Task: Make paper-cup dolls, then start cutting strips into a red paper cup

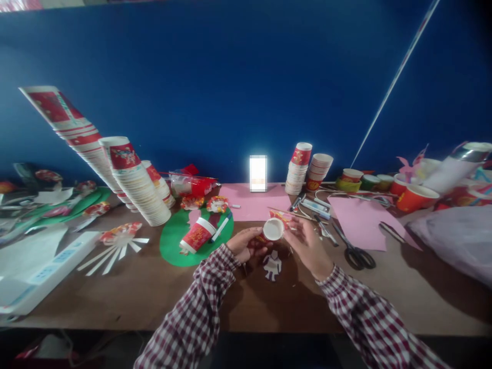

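Print (277,216) on the held cup (273,229) is blurred.

L grip (246,245) & R grip (309,248) held paper cup (273,229) over desk (261,312), nr figure cutout (272,265); scissors (347,245) lay to R, green sheet (172,245) w/ red cup (197,234) to L.

Blue wall (215,77): up it rose behind the counter (126,302)!
Black scissors (354,255): there they lay, just beside pink paper (357,223).
Whitish bag (457,238): slumped at far right.

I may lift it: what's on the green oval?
The green oval holds a tipped red cup, a marker, a pink piece and two patterned pieces. What the cup covers is hidden.
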`<control>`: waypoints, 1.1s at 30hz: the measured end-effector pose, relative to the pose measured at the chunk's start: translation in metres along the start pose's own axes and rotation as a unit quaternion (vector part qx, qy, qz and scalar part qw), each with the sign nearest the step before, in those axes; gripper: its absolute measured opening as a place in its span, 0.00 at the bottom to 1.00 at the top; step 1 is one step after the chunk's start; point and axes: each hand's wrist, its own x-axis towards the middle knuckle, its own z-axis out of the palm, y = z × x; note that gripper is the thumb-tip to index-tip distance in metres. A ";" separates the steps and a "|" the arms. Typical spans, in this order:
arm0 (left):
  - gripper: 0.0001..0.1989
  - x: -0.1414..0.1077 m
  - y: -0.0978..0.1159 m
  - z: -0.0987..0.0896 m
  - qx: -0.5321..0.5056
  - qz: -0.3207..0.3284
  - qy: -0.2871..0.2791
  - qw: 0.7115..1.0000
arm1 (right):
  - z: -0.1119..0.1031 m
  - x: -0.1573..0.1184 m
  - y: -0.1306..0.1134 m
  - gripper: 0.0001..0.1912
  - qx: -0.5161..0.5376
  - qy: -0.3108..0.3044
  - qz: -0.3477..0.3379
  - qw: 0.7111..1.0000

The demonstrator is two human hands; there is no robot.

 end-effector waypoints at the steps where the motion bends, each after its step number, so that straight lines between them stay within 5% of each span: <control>1: 0.12 -0.001 0.000 0.000 0.001 -0.007 -0.006 1.000 | 0.002 0.002 0.001 0.23 0.032 -0.011 0.018 0.999; 4: 0.14 0.000 -0.001 0.001 0.014 -0.021 -0.023 0.999 | 0.004 0.005 -0.002 0.20 0.055 -0.031 0.024 0.998; 7: 0.14 0.002 -0.003 0.001 0.027 -0.020 -0.015 0.999 | -0.001 0.003 -0.014 0.22 -0.079 0.038 -0.085 0.993; 9: 0.13 0.004 -0.004 0.002 0.030 -0.015 -0.006 0.999 | -0.005 0.001 -0.023 0.20 -0.213 0.066 -0.191 0.956; 13: 0.11 0.008 -0.007 0.001 0.025 -0.011 -0.023 0.999 | -0.003 0.002 -0.034 0.09 -0.372 0.013 -0.331 0.867; 21: 0.12 0.008 -0.009 0.000 0.033 -0.012 -0.034 0.999 | 0.002 0.019 -0.028 0.06 -0.463 -0.012 -0.427 0.776; 25: 0.16 0.006 -0.010 0.004 0.063 -0.002 -0.027 0.998 | 0.002 0.024 -0.028 0.06 -0.441 -0.024 -0.417 0.794; 33: 0.24 0.011 -0.012 0.003 0.191 0.036 0.065 0.979 | 0.006 0.025 -0.031 0.07 -0.294 -0.015 -0.309 0.904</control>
